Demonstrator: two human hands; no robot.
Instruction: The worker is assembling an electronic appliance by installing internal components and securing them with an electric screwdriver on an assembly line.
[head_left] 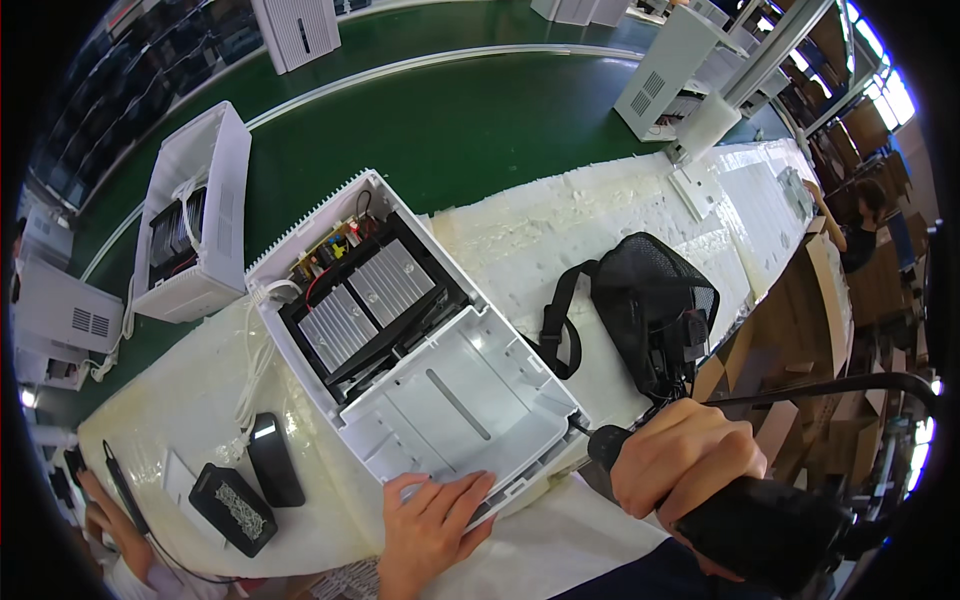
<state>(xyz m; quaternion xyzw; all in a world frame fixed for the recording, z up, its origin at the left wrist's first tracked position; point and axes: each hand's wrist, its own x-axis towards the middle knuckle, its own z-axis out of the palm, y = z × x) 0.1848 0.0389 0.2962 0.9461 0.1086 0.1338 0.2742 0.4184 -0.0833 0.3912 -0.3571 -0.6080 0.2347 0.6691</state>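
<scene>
A white plastic appliance housing (510, 355) lies open in front of me. Inside it are a black frame with finned metal heat sinks (385, 285), a small circuit board with coloured parts (330, 250) and a smooth white panel (450, 395). My left hand (435, 525) grips the housing's near edge, fingers bent over onto the panel. In my right hand (690, 460) is a black electric screwdriver (760, 525), the fist wrapped round it. The bit points at the housing's near right corner; whether it sits on a screw is too small to tell.
Left on the padded bench (150, 420) are a black tray of screws (232, 508), a black oblong device (275, 460) and a second white housing (195, 215). A black mesh bag (655, 310) with a strap lies right. Cardboard boxes (800, 340) stand beyond; another person's hand (110, 505) shows far left.
</scene>
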